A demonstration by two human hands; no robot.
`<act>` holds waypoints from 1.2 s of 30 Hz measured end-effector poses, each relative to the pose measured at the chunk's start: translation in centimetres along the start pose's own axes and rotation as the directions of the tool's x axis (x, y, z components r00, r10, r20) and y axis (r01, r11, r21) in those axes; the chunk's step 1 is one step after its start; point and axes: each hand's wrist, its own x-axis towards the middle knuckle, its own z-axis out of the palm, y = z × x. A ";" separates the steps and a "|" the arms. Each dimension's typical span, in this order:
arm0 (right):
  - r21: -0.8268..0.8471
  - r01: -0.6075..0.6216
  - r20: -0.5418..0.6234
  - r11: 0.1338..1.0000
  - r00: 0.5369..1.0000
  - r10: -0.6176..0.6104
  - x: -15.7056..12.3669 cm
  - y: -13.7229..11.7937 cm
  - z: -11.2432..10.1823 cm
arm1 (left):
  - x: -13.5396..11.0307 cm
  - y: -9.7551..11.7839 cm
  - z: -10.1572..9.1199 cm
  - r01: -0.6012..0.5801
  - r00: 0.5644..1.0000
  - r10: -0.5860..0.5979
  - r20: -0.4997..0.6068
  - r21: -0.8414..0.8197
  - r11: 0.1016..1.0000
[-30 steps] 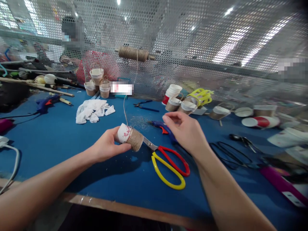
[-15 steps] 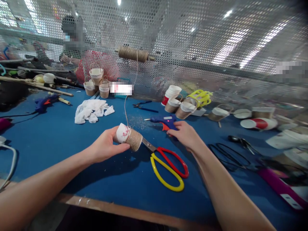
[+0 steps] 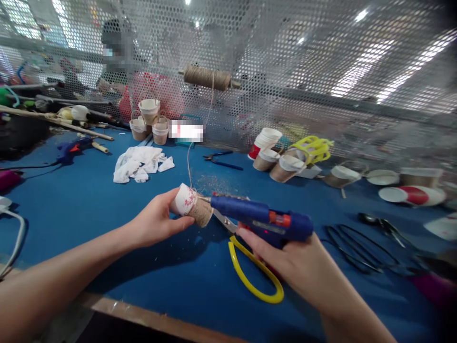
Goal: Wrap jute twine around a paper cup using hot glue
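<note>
My left hand (image 3: pixel 157 221) is closed around a small paper cup (image 3: pixel 186 200) lying sideways, its lower half wrapped in brown twine. A strand of twine (image 3: pixel 189 162) runs up from the cup to a twine spool (image 3: pixel 207 77) hung on the mesh screen. My right hand (image 3: pixel 285 259) grips a blue glue gun (image 3: pixel 262 216), whose nozzle touches the wrapped part of the cup. Under the gun lie scissors (image 3: pixel 255 274) with yellow and red handles, partly hidden by my hand.
On the blue table (image 3: pixel 71 200) lie a white rag (image 3: pixel 139 162), pliers (image 3: pixel 219 159), several twine-wrapped cups (image 3: pixel 280 164), black scissors (image 3: pixel 360 245) and another glue gun (image 3: pixel 73 147). A person (image 3: pixel 117 71) works behind the mesh screen.
My right hand reached to the glue gun on the table, picked it up and brought its nozzle to the cup. My left hand kept hold of the cup.
</note>
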 end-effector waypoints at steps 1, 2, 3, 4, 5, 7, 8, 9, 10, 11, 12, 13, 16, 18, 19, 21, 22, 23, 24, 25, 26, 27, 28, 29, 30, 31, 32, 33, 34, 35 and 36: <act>-0.022 -0.007 0.014 1.000 1.000 0.007 -0.1 0.1 0.1 | 0.0 -0.1 0.0 -0.007 1.000 0.007 0.002 -0.004 1.000; -0.043 -0.015 0.027 0.999 1.000 0.016 -0.2 0.3 0.2 | 0.1 -0.1 -0.1 -0.011 1.000 0.011 0.004 -0.011 1.000; -0.058 -0.023 0.032 0.998 0.999 0.025 -0.2 0.5 0.3 | 0.1 -0.1 -0.1 -0.011 1.000 0.011 0.006 -0.018 1.000; -0.065 -0.031 0.031 0.997 0.999 0.033 -0.2 0.6 0.3 | 0.1 -0.2 -0.1 -0.007 1.000 0.007 0.007 -0.024 1.000; -0.064 -0.042 0.025 0.997 0.999 0.044 -0.2 0.7 0.4 | 0.1 -0.2 -0.1 -0.003 1.000 0.004 0.009 -0.029 1.000; -0.059 -0.062 -0.001 0.996 0.998 0.062 -0.1 0.8 0.5 | 0.1 -0.2 -0.1 0.004 1.000 -0.003 0.012 -0.032 0.999; -0.062 -0.068 -0.018 0.996 0.998 0.067 -0.1 0.9 0.5 | 0.1 -0.2 -0.1 0.004 1.000 -0.004 0.010 -0.030 1.000; -0.071 -0.068 -0.033 0.995 0.997 0.066 -0.1 0.9 0.6 | 0.0 -0.2 -0.1 0.004 1.000 -0.004 0.008 -0.028 1.000; -0.082 -0.061 -0.036 0.995 0.998 0.058 -0.2 0.9 0.6 | 0.0 -0.2 -0.1 0.005 1.000 -0.004 0.007 -0.024 1.000; -0.091 -0.046 -0.035 0.995 0.998 0.043 -0.2 0.9 0.7 | 0.0 -0.2 -0.2 0.003 1.000 -0.003 0.006 -0.017 1.000; -0.096 -0.029 -0.030 0.995 0.999 0.026 -0.2 0.8 0.7 | 0.0 -0.2 -0.2 -0.001 1.000 0.001 0.004 -0.009 1.000; -0.099 -0.013 -0.028 0.995 1.000 0.010 -0.3 0.8 0.8 | 0.0 -0.2 -0.2 -0.009 1.000 0.009 0.004 -0.002 1.000; -0.112 0.022 0.012 0.993 1.000 -0.021 -0.4 0.8 0.9 | -0.1 -0.3 -0.2 -0.029 0.999 0.029 0.020 -0.016 0.999; -0.123 0.028 0.050 0.992 0.999 -0.022 -0.5 0.7 0.9 | -0.1 -0.3 -0.2 -0.025 0.999 0.026 0.037 -0.032 0.999; -0.127 0.029 0.052 0.992 0.998 -0.023 -0.5 0.7 0.9 | 0.0 -0.4 -0.2 -0.022 0.999 0.023 0.038 -0.026 0.999; -0.130 0.020 0.028 0.991 0.999 -0.017 -0.6 0.8 0.9 | 0.0 -0.4 -0.2 -0.025 0.999 0.024 0.023 0.018 1.000; -0.131 0.016 0.014 0.991 1.000 -0.015 -0.6 0.8 1.0 | 0.0 -0.5 -0.2 -0.029 1.000 0.029 0.013 0.046 0.999; -0.132 0.018 0.005 0.991 1.000 -0.018 -0.6 0.9 1.0 | 0.0 -0.5 -0.2 -0.035 0.999 0.034 0.005 0.068 0.997; -0.132 0.025 0.001 0.991 1.000 -0.025 -0.6 0.9 1.0 | 0.0 -0.5 -0.2 -0.043 0.999 0.043 0.004 0.081 0.996; -0.132 0.038 0.008 0.990 0.999 -0.037 -0.6 1.0 1.0 | 0.0 -0.5 -0.2 -0.053 0.999 0.053 0.007 0.084 0.995; -0.135 0.057 0.026 0.989 0.998 -0.054 -0.6 1.0 1.0 | -0.1 -0.5 -0.2 -0.061 0.998 0.061 0.012 0.081 0.995; -0.139 0.075 0.043 0.987 0.997 -0.070 -0.6 1.0 0.9 | -0.1 -0.5 -0.2 -0.069 0.998 0.068 0.017 0.074 0.995; -0.143 0.087 0.055 0.986 0.995 -0.080 -0.6 1.0 0.9 | -0.1 -0.4 -0.2 -0.073 0.997 0.072 0.019 0.068 0.995; -0.145 0.093 0.060 0.985 0.995 -0.085 -0.6 1.0 0.9 | -0.1 -0.4 -0.2 -0.075 0.997 0.074 0.017 0.066 0.995; -0.147 0.091 0.056 0.985 0.995 -0.083 -0.6 1.0 0.9 | -0.1 -0.4 -0.2 -0.075 0.997 0.074 0.013 0.068 0.995; -0.149 0.082 0.046 0.985 0.996 -0.076 -0.6 1.1 0.9 | -0.1 -0.4 -0.2 -0.076 0.997 0.076 0.011 0.069 0.995; -0.149 0.076 0.034 0.986 0.997 -0.072 -0.6 1.1 0.9 | -0.1 -0.4 -0.2 -0.079 0.997 0.078 0.010 0.071 0.994; -0.150 0.077 0.031 0.986 0.997 -0.073 -0.6 1.1 0.9 | -0.1 -0.4 -0.2 -0.083 0.996 0.083 0.013 0.071 0.994; -0.150 0.086 0.045 0.985 0.996 -0.080 -0.6 1.1 0.9 | -0.2 -0.4 -0.2 -0.086 0.996 0.086 0.015 0.071 0.994; -0.150 0.100 0.063 0.984 0.994 -0.091 -0.6 1.2 0.9 | -0.2 -0.5 -0.2 -0.091 0.996 0.090 0.017 0.071 0.993; -0.150 0.112 0.082 0.982 0.992 -0.100 -0.6 1.2 0.9 | -0.1 -0.5 -0.2 -0.094 0.995 0.093 0.019 0.072 0.993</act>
